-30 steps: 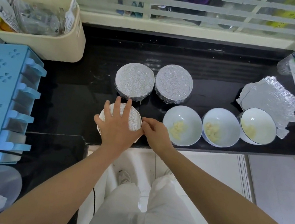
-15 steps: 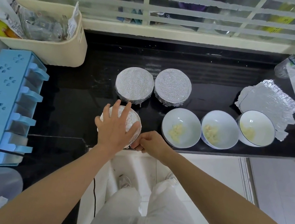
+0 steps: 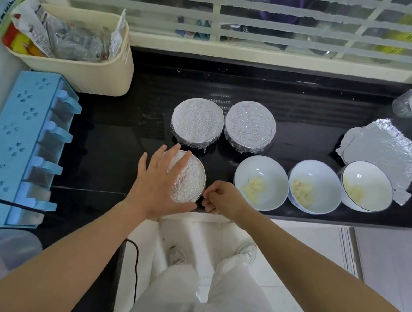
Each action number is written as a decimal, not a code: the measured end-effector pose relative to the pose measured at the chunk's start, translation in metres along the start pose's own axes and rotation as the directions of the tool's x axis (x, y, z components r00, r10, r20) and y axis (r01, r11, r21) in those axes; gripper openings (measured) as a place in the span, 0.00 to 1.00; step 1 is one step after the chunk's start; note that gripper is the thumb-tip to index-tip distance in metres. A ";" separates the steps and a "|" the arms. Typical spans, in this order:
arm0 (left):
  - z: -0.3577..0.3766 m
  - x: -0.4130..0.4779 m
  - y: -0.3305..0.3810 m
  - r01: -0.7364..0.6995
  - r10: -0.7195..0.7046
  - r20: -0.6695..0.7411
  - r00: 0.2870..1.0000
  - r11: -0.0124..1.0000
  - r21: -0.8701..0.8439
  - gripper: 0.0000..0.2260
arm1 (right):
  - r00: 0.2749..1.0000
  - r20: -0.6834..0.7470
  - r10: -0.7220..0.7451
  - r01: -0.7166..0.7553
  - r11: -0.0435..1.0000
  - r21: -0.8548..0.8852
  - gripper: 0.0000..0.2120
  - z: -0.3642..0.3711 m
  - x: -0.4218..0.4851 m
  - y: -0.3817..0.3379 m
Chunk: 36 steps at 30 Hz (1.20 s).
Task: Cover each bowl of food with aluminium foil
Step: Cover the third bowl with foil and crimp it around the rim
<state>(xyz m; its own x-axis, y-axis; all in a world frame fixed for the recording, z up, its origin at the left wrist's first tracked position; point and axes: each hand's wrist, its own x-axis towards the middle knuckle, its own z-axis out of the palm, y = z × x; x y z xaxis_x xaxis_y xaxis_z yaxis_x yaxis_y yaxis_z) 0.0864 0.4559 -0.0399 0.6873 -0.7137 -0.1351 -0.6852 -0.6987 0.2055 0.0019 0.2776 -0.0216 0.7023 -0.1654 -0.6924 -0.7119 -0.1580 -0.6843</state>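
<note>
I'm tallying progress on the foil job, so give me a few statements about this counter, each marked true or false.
1. Three uncovered bowls with food stand in a row near the counter's front edge. True.
2. The left hand lies flat on top of the foil-covered front bowl. True.
3. The right hand holds the loose foil sheet. False: its curled fingers pinch the foil at the front bowl's right rim. The sheet lies flat by the rightmost bowl.
4. The two back bowls are open. False: both are wrapped in foil.
</note>
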 end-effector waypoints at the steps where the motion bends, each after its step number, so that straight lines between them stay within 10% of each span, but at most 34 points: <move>1: 0.001 -0.002 -0.002 -0.024 0.024 0.019 1.000 0.999 0.025 0.50 | 1.000 -0.001 0.001 -0.001 1.000 0.007 0.11 0.001 0.000 -0.001; 18: -0.016 0.001 0.009 -0.102 0.106 -0.115 0.988 0.994 0.044 0.42 | 0.965 -0.198 -0.175 0.162 0.984 -0.076 0.12 -0.029 -0.024 -0.015; 25: -0.024 0.035 0.065 -0.314 0.306 -0.160 0.938 0.949 -0.029 0.29 | 0.662 -0.641 -0.387 0.171 0.912 -0.374 0.15 -0.075 -0.025 0.005; 30: -0.013 0.051 0.100 -0.244 0.242 -0.044 0.969 0.969 -0.037 0.37 | 0.803 -0.544 -0.244 -0.109 0.837 -0.536 0.25 -0.102 -0.031 0.021; 36: -0.010 0.052 0.118 -0.111 0.108 0.081 0.991 0.993 0.036 0.58 | 0.847 -0.476 -0.236 -0.085 0.825 -0.559 0.26 -0.103 -0.027 0.018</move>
<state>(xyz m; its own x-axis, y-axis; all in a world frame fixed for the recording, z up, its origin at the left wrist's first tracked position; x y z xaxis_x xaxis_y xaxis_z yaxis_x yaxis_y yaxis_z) 0.0438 0.3365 -0.0134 0.5873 -0.7868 -0.1899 -0.7658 -0.6161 0.1841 -0.0302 0.1788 0.0082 0.7609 -0.5666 -0.3162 -0.6488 -0.6607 -0.3775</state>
